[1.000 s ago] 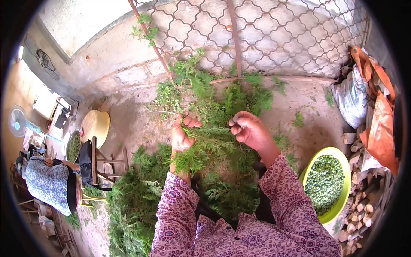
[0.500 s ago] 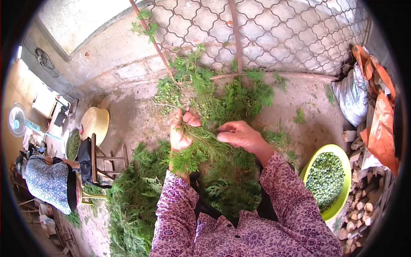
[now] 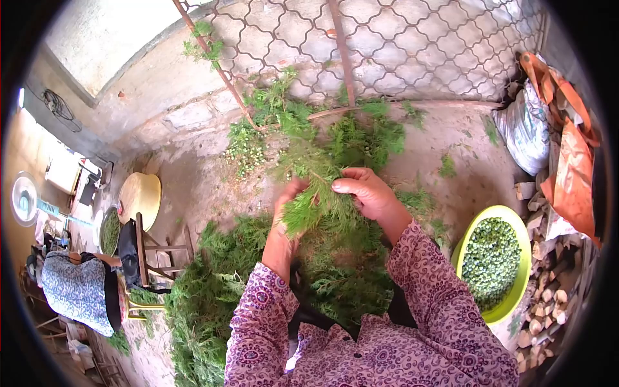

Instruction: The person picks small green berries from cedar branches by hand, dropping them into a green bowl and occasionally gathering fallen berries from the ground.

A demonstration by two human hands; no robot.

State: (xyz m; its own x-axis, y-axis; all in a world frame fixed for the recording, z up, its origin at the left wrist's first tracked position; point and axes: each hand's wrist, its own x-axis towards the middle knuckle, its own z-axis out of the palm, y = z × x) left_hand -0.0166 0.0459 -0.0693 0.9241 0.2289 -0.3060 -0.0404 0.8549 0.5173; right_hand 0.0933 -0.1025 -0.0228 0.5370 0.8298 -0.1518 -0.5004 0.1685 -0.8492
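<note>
A feathery green evergreen sprig (image 3: 314, 201) is held up between my two hands. My left hand (image 3: 288, 205) is closed at its left side; leaves cover part of the fingers. From the right, my right hand (image 3: 374, 197) pinches the sprig between thumb and fingers. The upper end of the foliage is smeared by motion. Below and to the left of my hands, a large pile of cut evergreen branches (image 3: 206, 303) lies on the ground. A yellow-green basin (image 3: 525, 284) of small, pale green, berry-like pieces stands to my right.
More greenery (image 3: 367, 138) lies by the metal lattice (image 3: 387, 51) against the wall. Stacked firewood (image 3: 548, 303), a white sack (image 3: 523, 132) and an orange sack (image 3: 574, 187) line the right side. At left, a person (image 3: 77, 284) bends near a wooden chair (image 3: 143, 251) and a yellow tub (image 3: 140, 198).
My left hand has shifted right and slightly down, and the sprig has turned, with foliage now pointing upward too. My right hand has moved slightly and now grips the sprig.
</note>
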